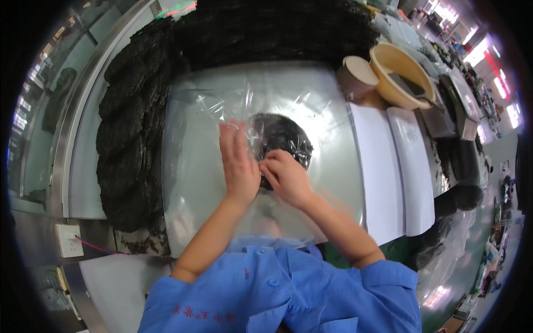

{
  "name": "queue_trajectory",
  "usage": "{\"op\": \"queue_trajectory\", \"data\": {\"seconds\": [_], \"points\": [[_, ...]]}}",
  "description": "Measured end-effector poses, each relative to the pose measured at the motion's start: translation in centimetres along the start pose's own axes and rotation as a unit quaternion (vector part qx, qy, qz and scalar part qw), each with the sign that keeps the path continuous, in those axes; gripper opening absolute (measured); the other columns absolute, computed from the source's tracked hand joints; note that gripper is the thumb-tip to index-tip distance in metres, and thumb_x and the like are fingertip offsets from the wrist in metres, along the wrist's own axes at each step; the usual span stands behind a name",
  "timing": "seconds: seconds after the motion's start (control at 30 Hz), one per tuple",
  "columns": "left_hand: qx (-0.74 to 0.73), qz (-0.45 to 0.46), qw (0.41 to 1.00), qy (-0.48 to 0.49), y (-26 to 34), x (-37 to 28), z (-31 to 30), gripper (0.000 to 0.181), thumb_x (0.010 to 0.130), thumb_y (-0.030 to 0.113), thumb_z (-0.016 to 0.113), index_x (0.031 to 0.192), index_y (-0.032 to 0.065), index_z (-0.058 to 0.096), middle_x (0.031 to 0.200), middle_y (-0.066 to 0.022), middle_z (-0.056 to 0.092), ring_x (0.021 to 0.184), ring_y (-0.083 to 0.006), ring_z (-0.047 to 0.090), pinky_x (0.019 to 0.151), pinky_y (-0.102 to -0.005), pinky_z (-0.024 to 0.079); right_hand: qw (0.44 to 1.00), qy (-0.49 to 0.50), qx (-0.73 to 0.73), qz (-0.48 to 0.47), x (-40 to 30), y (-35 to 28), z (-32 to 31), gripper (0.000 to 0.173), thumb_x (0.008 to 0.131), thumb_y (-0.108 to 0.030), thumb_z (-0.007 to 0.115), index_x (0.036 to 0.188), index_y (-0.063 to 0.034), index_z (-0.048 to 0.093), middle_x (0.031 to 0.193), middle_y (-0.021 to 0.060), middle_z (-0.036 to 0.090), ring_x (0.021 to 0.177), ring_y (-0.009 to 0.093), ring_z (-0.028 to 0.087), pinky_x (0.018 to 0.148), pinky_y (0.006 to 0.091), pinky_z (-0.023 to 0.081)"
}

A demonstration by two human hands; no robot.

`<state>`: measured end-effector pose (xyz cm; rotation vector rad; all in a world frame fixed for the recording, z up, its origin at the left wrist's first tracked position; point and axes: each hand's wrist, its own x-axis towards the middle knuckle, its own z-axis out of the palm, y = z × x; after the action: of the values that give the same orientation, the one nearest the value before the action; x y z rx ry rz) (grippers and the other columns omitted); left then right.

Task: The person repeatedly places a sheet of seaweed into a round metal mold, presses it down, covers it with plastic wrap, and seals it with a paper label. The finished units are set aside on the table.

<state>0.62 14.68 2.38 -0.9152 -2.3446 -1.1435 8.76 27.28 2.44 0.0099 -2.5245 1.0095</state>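
Note:
A dark round cake of what looks like dried seaweed (281, 131) lies in a clear plastic bag (216, 104) over a shiny metal sheet (200, 179). My left hand (239, 162) rests along the cake's left side, fingers straight and blurred, against the film. At the near edge of the cake, my right hand (287, 175) has its fingers bunched and pinches the plastic. The fingertips of the two hands almost meet there. Glare on the film and both hands hide part of the cake.
Overlapping dark seaweed cakes (129, 137) line the left side, with another dark pile (270, 33) behind. To the right are white sheets (379, 166), a round beige container (359, 77) and a yellow basin (399, 58) holding a dark tool. A wall socket (69, 240) with a wire sits at lower left.

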Motion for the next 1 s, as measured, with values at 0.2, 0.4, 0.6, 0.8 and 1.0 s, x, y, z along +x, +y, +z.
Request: {"op": "queue_trajectory", "data": {"seconds": [0.2, 0.4, 0.6, 0.8, 1.0], "points": [[0.035, 0.138, 0.96, -0.239, 0.7, 1.9, -0.1, 0.058, 0.082, -0.002, 0.053, 0.14, 0.0058, 0.055, 0.129, -0.0116, 0.059, 0.121, -0.033, 0.053, 0.107, -0.0453, 0.042, 0.828, 0.385, 0.307, 0.269, -2.2, 7.8, -1.3, 0.069, 0.088, -0.014, 0.075, 0.142, 0.0091, 0.038, 0.135, 0.0184, 0.053, 0.13, 0.035, 0.051, 0.109, 0.0446, 0.041], [-0.158, 0.143, 0.963, -0.166, -1.9, 2.2, -0.5, 0.056, 0.078, 0.007, 0.065, 0.132, -0.0016, 0.054, 0.124, -0.0186, 0.06, 0.114, -0.0368, 0.056, 0.104, -0.0467, 0.043, 0.986, -0.014, -0.079, -0.147, 2.8, 4.9, -5.1, 0.037, 0.075, -0.023, 0.084, 0.101, -0.006, 0.064, 0.137, 0.0133, 0.058, 0.14, 0.036, 0.044, 0.117, 0.0497, 0.036], [-0.408, -0.204, 0.887, -0.072, -7.4, 7.0, 2.7, 0.08, 0.083, 0.013, 0.078, 0.149, -0.0007, 0.036, 0.135, -0.0161, 0.052, 0.12, -0.0285, 0.057, 0.108, -0.0437, 0.042, 0.957, -0.139, -0.148, -0.209, 4.2, 5.1, -4.7, 0.022, 0.08, -0.022, 0.076, 0.085, -0.007, 0.06, 0.1, 0.0093, 0.067, 0.108, 0.027, 0.063, 0.109, 0.0447, 0.043], [-0.407, -0.03, 0.808, -0.424, -5.4, 11.6, -0.2, 0.067, 0.083, -0.001, 0.075, 0.146, 0.0058, 0.052, 0.124, -0.0046, 0.064, 0.12, -0.0207, 0.057, 0.105, -0.0366, 0.045, 0.973, -0.127, -0.15, -0.121, 3.5, 5.5, -4.8, 0.027, 0.075, -0.021, 0.079, 0.09, -0.0083, 0.061, 0.097, 0.0101, 0.064, 0.104, 0.031, 0.061, 0.103, 0.0435, 0.046], [-0.092, 0.267, 0.92, -0.272, -5.4, 6.7, 0.4, 0.048, 0.067, -0.003, 0.069, 0.114, 0.006, 0.07, 0.108, -0.0091, 0.06, 0.106, -0.0301, 0.056, 0.096, -0.0382, 0.047, 0.992, 0.054, 0.057, -0.097, 2.2, 3.7, -4.8, 0.056, 0.069, -0.03, 0.088, 0.113, -0.0082, 0.061, 0.125, 0.0148, 0.06, 0.124, 0.039, 0.053, 0.106, 0.0477, 0.044]]}}
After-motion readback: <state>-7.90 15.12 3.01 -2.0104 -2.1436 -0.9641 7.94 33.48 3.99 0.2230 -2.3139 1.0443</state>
